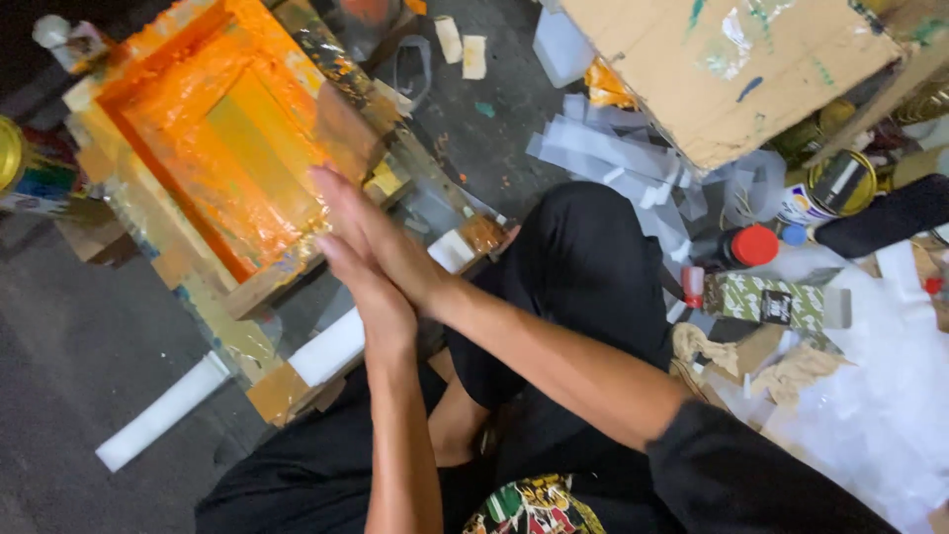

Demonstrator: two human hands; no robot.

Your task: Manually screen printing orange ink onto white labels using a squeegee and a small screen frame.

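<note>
Hands meet palm to palm at the near edge of the printing frame (262, 287). The right hand (386, 237) lies uppermost, with its fingers straight and pointing up and to the left. The left hand (378, 307) lies flat beneath it. Both hands are flat with the fingers extended, and neither grips anything. No object shows between the palms.

Location of the work item: the frame sits tilted on the dark floor (79, 336), just beyond the fingertips. Its mesh (198, 119) is coated in wet-looking orange ink, with a yellowish rectangle at the centre. A white block (326, 346) lies at the near corner of the frame. A long white strip (163, 410) lies on the floor beside it, apart from the hands.

Surroundings: the person is seated, with a knee in black trousers (583, 257) raised to the right of the hands. Further right are a cardboard box (732, 69), a bottle with a red cap (753, 244), an opened tin (840, 183), a green patterned carton (771, 300) and clear plastic sheets (880, 396).

Recommended practice, as a judgement from this view:
- Keep the palms fully in contact and the fingers aligned, so that pressure spreads evenly.
- Hold the hands clear of the inked mesh. The fingertips are close to its near rail, and contact could smear the coating.
- Keep the forearms above the white block to avoid knocking it.
</note>
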